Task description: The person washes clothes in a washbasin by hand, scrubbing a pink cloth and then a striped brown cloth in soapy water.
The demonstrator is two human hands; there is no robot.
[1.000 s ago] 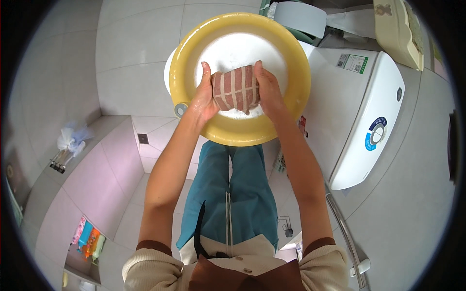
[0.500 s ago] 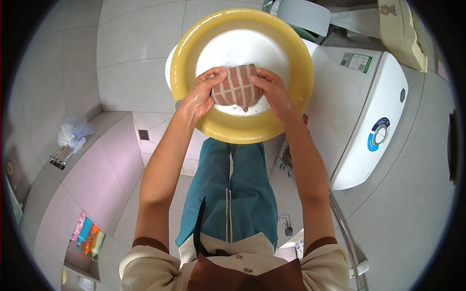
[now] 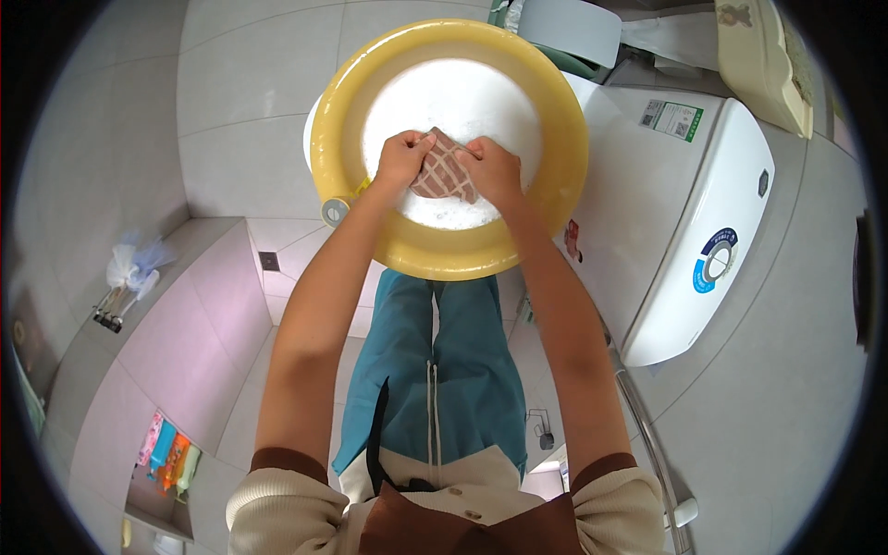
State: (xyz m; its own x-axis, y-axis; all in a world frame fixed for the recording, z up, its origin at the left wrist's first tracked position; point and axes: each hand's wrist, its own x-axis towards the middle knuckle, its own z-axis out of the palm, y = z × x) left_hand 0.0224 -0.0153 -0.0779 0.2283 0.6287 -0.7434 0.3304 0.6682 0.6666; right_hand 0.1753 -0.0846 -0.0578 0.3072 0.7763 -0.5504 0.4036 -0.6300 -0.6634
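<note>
The reddish-brown checked cloth [image 3: 446,174] lies between the left hand [image 3: 401,159] and the right hand [image 3: 493,170], above white suds [image 3: 453,97] in the yellow basin [image 3: 559,153]; the left fingers are curled in, pinching its far left edge; the right fingers, likewise curled, grip its right edge; its lower part spreads nearer the person

Yellow basin [image 3: 453,259] with white suds [image 3: 453,92]
</note>
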